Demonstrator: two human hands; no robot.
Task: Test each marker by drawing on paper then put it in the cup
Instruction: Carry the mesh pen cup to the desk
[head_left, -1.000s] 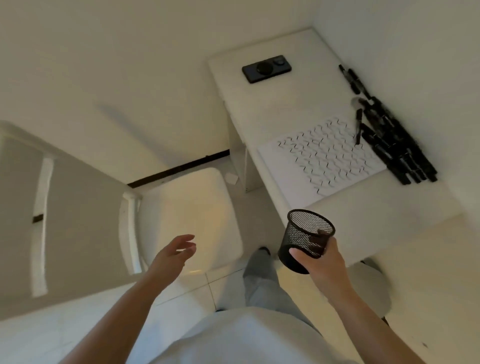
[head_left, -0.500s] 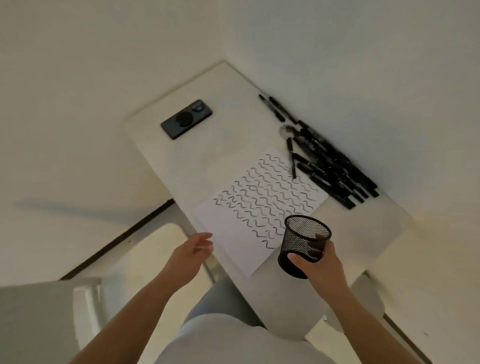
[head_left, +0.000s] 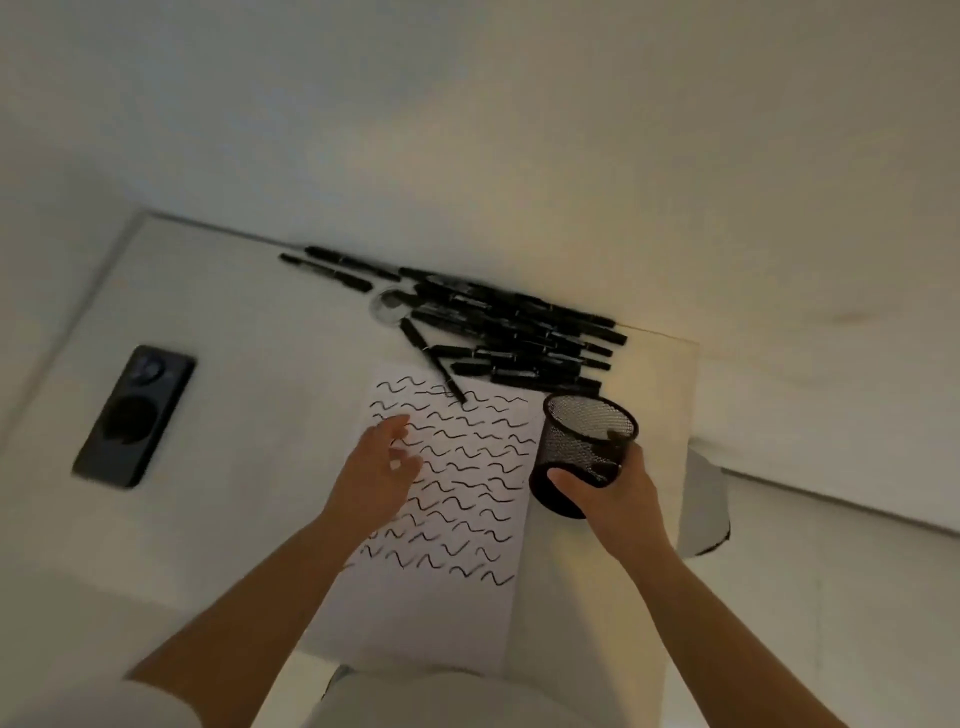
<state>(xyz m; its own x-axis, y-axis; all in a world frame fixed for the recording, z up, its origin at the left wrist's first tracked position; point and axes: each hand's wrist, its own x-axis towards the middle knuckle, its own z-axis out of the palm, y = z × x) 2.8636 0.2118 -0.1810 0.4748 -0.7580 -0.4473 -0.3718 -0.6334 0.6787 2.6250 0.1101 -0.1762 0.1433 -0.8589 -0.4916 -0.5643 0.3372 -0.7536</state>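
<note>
Right hand (head_left: 613, 493) curled round mesh cup (head_left: 587, 452), tilted, just right of paper (head_left: 447, 519). Left hand (head_left: 376, 470) over paper, fingers loosely spread, holding nothing; contact unclear. One paper, one cup. Marker pile (head_left: 514, 332) by wall, uncountable; one marker (head_left: 432, 360) overlapping paper's far edge. One phone (head_left: 134, 415) far left.

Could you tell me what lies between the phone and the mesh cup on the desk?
In the head view, the squiggle-covered paper lies between the phone and the mesh cup, with the left hand over its left part.
</note>
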